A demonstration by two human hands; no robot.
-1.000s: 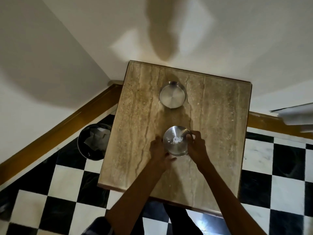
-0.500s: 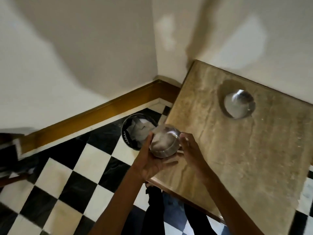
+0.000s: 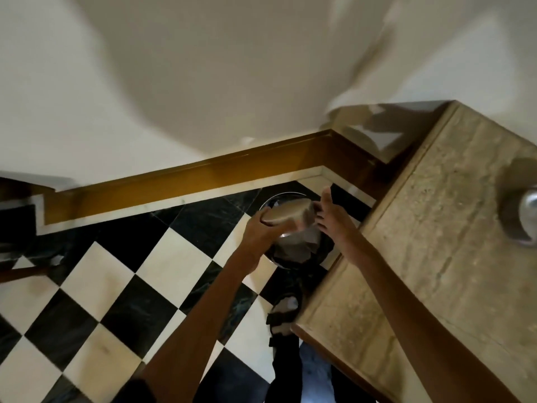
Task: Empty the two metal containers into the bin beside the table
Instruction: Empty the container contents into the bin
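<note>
A round metal container (image 3: pixel 287 218) is turned bottom-up over the black bin (image 3: pixel 293 251) on the floor left of the table. My left hand (image 3: pixel 260 232) grips its left side. On the container's right side my right hand (image 3: pixel 331 221) has its fingers spread and touches the wall. Crumpled paper lies inside the bin below it. The second metal container (image 3: pixel 527 212) stands on the stone table (image 3: pixel 421 271) at the right edge of the view, partly cut off.
The bin sits in a corner between the brown skirting board (image 3: pixel 189 181) and the table's left edge. Checkered black and white tiles cover the floor. My sandalled foot (image 3: pixel 283 312) stands just below the bin. Dark furniture (image 3: pixel 17 222) is at the far left.
The container has gone from above the table's edge to over the bin and has been tipped upside down. My head has turned further left, pushing the table to the right.
</note>
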